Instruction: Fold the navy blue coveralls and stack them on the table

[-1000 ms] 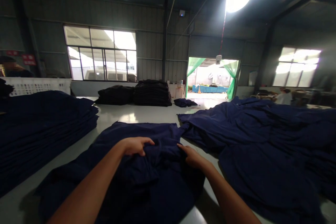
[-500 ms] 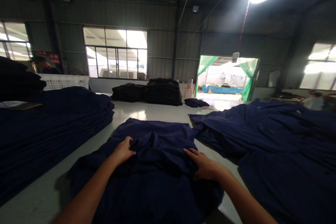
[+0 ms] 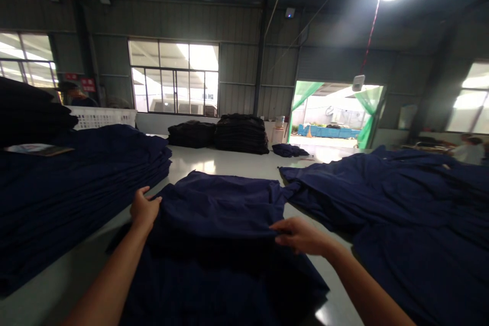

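Pinching navy cloth (image 3: 225,209) with left hand (image 3: 142,211) and right hand (image 3: 304,236) | could crease or skew if pulled unevenly

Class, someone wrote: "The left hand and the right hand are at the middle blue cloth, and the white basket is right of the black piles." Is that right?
Not quite: the head view shows the white basket left of the black piles. The left hand and right hand are indeed at the middle blue cloth.

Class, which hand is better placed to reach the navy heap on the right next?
Right, probably: the right hand is nearer the navy heap; the left hand is across the middle cloth.
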Demonstrator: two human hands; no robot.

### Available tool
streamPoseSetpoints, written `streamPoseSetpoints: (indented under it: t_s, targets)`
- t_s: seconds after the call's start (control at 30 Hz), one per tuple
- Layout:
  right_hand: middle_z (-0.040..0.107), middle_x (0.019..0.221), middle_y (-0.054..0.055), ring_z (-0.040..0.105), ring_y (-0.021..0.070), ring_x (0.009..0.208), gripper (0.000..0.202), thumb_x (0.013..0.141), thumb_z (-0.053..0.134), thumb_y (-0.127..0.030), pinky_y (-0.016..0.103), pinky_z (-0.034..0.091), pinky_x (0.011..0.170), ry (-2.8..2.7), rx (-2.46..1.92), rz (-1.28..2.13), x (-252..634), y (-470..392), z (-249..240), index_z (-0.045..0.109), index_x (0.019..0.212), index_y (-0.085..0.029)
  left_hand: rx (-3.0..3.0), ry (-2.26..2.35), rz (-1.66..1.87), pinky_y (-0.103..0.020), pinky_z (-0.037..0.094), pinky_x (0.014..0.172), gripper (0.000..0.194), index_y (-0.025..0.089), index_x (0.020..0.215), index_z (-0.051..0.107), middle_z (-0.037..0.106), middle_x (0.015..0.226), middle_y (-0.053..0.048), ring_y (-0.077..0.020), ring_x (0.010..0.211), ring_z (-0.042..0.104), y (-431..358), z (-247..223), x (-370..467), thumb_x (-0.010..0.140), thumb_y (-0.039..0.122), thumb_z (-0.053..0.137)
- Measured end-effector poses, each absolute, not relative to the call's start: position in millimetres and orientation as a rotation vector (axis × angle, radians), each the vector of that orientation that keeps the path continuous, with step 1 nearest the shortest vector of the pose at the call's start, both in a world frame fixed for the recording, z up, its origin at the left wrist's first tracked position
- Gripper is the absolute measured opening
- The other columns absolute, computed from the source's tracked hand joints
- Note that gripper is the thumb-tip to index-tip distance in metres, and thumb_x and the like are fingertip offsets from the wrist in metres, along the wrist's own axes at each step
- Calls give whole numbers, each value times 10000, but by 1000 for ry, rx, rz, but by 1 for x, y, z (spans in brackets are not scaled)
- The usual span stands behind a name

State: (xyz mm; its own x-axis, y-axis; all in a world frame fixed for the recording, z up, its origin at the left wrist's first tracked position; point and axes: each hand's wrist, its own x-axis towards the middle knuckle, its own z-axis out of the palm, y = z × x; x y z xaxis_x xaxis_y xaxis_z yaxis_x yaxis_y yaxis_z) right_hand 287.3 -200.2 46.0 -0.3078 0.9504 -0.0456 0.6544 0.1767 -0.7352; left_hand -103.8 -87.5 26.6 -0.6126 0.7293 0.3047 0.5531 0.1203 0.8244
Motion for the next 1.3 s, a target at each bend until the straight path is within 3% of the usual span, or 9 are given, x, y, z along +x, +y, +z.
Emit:
streamPoseSetpoints:
  t_s: [0.13, 0.27, 0.37, 0.53, 0.73, 0.83, 0.97, 1.17, 1.3]
  targets:
    - [684, 748, 50, 626, 183, 598, 339, 804, 467, -344, 294, 478, 561, -2008, -1601, 940, 283, -194, 31, 664, 1047, -213, 1502, 2306, 1268, -355, 445, 887, 425, 147, 1197, 467, 641, 1084, -125, -257, 1038, 588, -89, 22, -102, 775, 149, 523]
    - [586, 1213, 78, 496, 244, 1141, 419, 780, 482, -216, 401, 356, 985, -2015, -1634, 167, 282, -179, 9, 589, 1183, -248, 1762, 2361, 1119, -351, 462, 823, 441, 154, 1244, 435, 616, 1112, -146, -270, 1013, 590, -92, 19, -95, 804, 119, 435]
    - [460, 1368, 26, 275, 311, 1312, 469, 794, 497, -241, 580, 163, 1046, -2112, -1885, 168, 286, -176, -3, 513, 1259, -304, 1837, 2404, 1034, -334, 462, 804, 444, 188, 1253, 439, 597, 1116, -129, -251, 999, 586, -95, 16, -96, 819, 113, 387]
    - [399, 1410, 47, 180, 305, 1353, 494, 820, 455, -257, 595, 107, 1051, -2098, -1954, 169, 281, -182, 3, 452, 1312, -294, 1934, 2545, 902, -410, 417, 866, 424, 236, 1220, 509, 541, 1203, -119, -285, 1092, 493, -102, 18, -86, 819, 147, 402]
    - [134, 1514, -62, -94, 330, 1365, 564, 844, 385, -569, 617, -48, 1042, -2188, -1780, 293, 254, -191, 4, 279, 1377, -419, 2266, 2133, 402, -634, 132, 1004, 246, 346, 986, 670, 597, 1204, -41, -336, 1189, 420, -109, 21, -54, 775, 382, 548]
    - [99, 1517, -60, -122, 393, 1341, 617, 812, 382, -638, 668, -85, 998, -2186, -1905, 359, 255, -193, -5, 245, 1379, -435, 2061, 2062, 154, -731, 27, 956, 538, 400, 1223, 525, 390, 1425, -35, -432, 1320, 199, -111, 9, -56, 714, 573, 549]
    - [93, 1518, -36, -103, 409, 1340, 657, 796, 426, -626, 683, -100, 978, -2221, -1942, 371, 256, -197, -3, 229, 1388, -421, 2005, 2002, 49, -741, -30, 946, 680, 449, 1357, 269, 123, 1514, 42, -392, 1359, -38, -111, -6, -67, 734, 655, 446]
    - [58, 1518, -68, -113, 429, 1328, 634, 800, 346, -678, 698, -84, 971, -2261, -1868, 570, 235, -208, 5, 204, 1379, -461, 2034, 2009, 51, -765, -18, 924, 710, 449, 1359, 244, 111, 1514, 37, -410, 1351, -43, -105, -12, -73, 719, 695, 428]
    - [61, 1516, -95, -129, 441, 1322, 633, 787, 307, -715, 733, -58, 949, -2353, -1949, 322, 239, -192, -12, 213, 1368, -484, 2037, 2014, 11, -769, -12, 923, 756, 419, 1388, 172, 59, 1520, 35, -421, 1344, -74, -94, -11, -68, 724, 730, 360]
